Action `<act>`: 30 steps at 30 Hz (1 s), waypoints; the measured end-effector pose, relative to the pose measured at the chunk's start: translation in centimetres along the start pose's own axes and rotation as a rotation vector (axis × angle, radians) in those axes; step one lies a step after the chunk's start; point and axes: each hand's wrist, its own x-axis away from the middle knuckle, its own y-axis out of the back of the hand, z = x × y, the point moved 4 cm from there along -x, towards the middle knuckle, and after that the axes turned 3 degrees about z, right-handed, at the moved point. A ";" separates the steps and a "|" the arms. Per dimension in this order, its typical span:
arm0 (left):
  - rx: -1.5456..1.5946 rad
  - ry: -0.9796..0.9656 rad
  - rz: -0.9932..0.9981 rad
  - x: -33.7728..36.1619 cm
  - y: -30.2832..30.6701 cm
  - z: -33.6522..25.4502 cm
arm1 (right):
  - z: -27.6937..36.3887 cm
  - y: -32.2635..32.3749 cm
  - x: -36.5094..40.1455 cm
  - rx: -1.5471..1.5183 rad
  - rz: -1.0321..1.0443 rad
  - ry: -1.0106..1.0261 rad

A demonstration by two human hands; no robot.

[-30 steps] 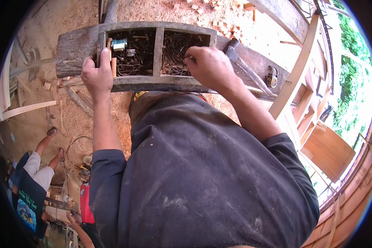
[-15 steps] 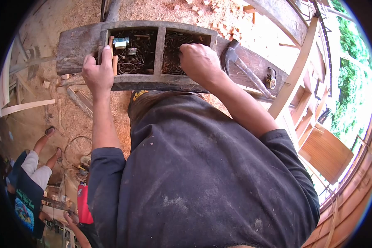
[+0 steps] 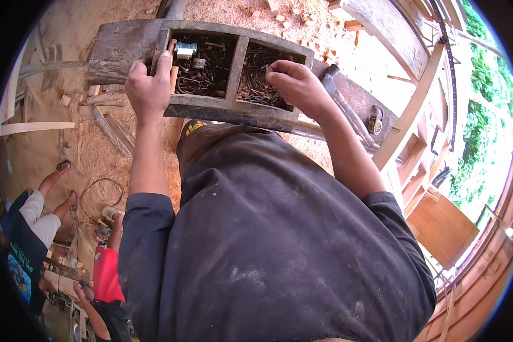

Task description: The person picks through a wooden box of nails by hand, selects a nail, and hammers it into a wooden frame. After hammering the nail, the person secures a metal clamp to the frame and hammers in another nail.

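A weathered wooden box (image 3: 234, 71) with two compartments lies across a plank in front of me. My left hand (image 3: 148, 86) is closed around its left end wall, the thumb against a thin wood strip (image 3: 174, 78). Many thin dark metal pieces, which look like nails (image 3: 202, 84), fill the left compartment, along with a blue-green and white small block (image 3: 185, 50). More nail-like pieces (image 3: 256, 85) lie in the right compartment. Over that compartment's right side, my right hand (image 3: 299, 86) is closed with fingertips pinched together; whatever is between them is too small to name.
A hammer (image 3: 352, 114) rests on the plank (image 3: 119, 51) right of the box, near a small black-and-yellow object (image 3: 375, 120). Wood boards (image 3: 410, 108) rise at the right. Two people (image 3: 37, 219) (image 3: 105, 273) are at the lower left. Wood shavings (image 3: 222, 10) cover the ground.
My right hand has drawn back to the right from the right compartment, its fingers still pinched, uncovering more of the contents. The left hand keeps its hold while the view shifts slightly.
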 end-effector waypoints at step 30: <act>0.022 0.010 0.030 0.0 -0.2 -0.5 | 2.1 -1.7 1.5 0.789 -0.133 0.122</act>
